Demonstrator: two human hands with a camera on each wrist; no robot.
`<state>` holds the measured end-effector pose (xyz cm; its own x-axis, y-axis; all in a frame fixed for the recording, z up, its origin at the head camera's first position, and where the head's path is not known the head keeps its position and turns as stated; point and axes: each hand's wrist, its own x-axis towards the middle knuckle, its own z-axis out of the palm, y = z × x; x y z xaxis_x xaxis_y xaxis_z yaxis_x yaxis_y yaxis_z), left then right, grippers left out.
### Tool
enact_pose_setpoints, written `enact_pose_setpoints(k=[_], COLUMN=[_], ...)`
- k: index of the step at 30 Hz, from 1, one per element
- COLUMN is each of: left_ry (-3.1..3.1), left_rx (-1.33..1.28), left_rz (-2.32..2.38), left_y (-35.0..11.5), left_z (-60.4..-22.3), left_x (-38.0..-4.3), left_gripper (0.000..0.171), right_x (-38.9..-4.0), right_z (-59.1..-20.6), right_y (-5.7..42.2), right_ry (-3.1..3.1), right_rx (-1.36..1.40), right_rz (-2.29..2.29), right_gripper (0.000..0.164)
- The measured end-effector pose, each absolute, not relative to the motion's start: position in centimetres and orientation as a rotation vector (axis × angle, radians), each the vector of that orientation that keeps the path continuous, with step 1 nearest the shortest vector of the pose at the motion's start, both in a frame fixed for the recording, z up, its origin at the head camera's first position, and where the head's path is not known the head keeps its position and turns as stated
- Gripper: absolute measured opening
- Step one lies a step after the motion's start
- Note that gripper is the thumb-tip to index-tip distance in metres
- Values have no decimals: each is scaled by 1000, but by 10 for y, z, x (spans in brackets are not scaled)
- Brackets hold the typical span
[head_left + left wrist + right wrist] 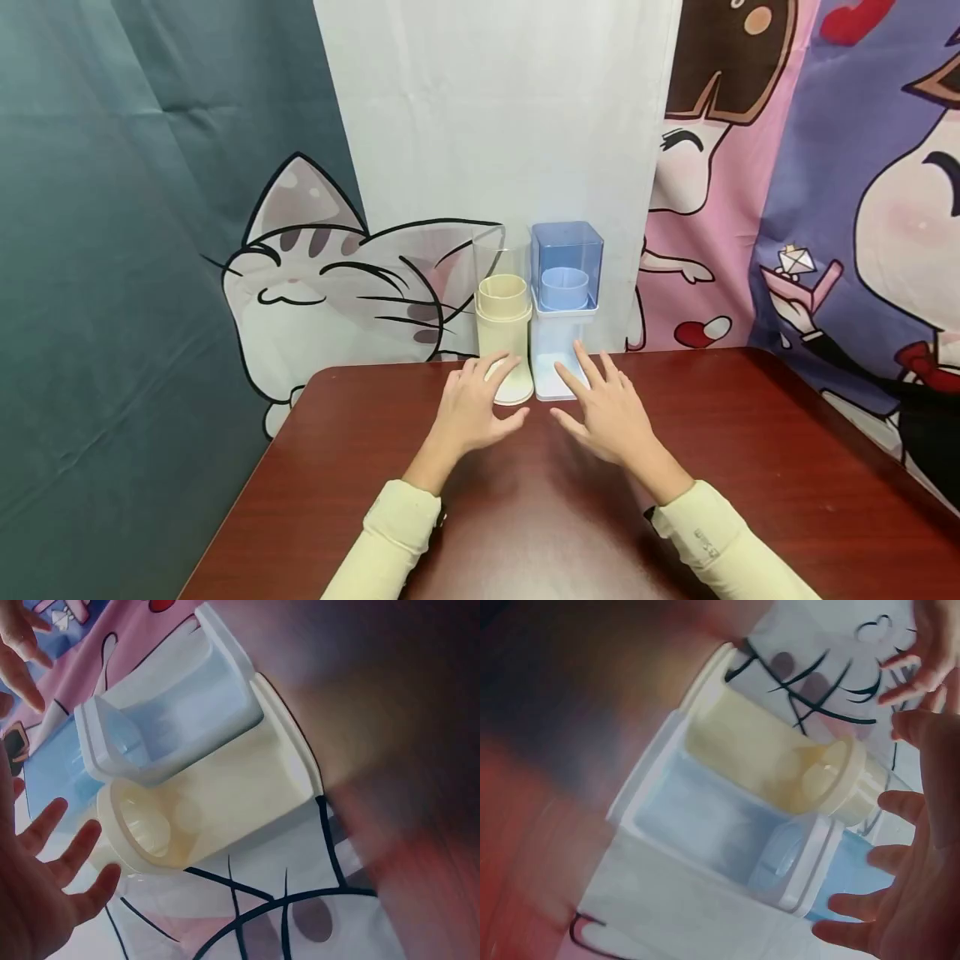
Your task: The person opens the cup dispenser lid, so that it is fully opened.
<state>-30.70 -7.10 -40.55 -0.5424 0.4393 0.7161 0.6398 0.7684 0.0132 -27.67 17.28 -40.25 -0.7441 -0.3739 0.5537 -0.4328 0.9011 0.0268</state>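
A pale yellow dispenser-like stand (502, 335) with a rounded base, an inner cup and a clear cylindrical top is upright near the table's far edge. Right beside it is a light blue, squared stand (553, 340) under a see-through blue box cover (564, 237). My left hand (468, 408) hovers before the yellow stand, fingers spread, partly covering its base. In front of the blue one, my right hand (611, 412) also has spread fingers and holds nothing. The left wrist view shows the yellow stand's hollow underside (150, 825); the right wrist view shows the blue stand's recess (705, 817).
Both stands are on a dark red-brown wooden table (337, 500). Behind its far edge hangs a printed cloth backdrop (480, 108) with a cartoon cat and figures. A teal cloth (112, 292) hangs on the left.
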Motion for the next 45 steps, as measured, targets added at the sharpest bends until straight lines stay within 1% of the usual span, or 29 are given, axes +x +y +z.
enact_pose_setpoints(k=[8, 11, 15, 21, 26, 37, 42, 45], left_ry=[-2355, -2338, -2231, -2095, -2008, -2029, -2075, -2092], left_rx=[-649, -586, -572, -593, -594, -601, -638, -650], left_rz=[-796, -1007, -1213, -1338, -1455, -1550, -1550, -1532], left_y=[-70, -71, -76, -75, -74, -89, -93, -93], left_z=[-398, -395, -391, -380, -372, -370, -375, -377], left_x=[-325, -339, -362, -395, -415, -435, -442, -444], left_gripper=[82, 85, 90, 94, 97, 98, 101, 99], right_x=[-277, -274, -267, -257, -248, -243, -244, -244], right_z=[-395, -392, -388, -381, -377, -375, -378, -378], right_y=[156, 151, 145, 142, 140, 136, 137, 139], right_ry=[-2465, -2470, -2500, -2513, -2511, -2482, -2423, -2351], right_rx=[621, 642, 664, 691, 724, 771, 803, 835], right_rz=[317, 372, 427, 483, 510, 586, 604, 620], right_gripper=[71, 70, 70, 71, 69, 67, 62, 59])
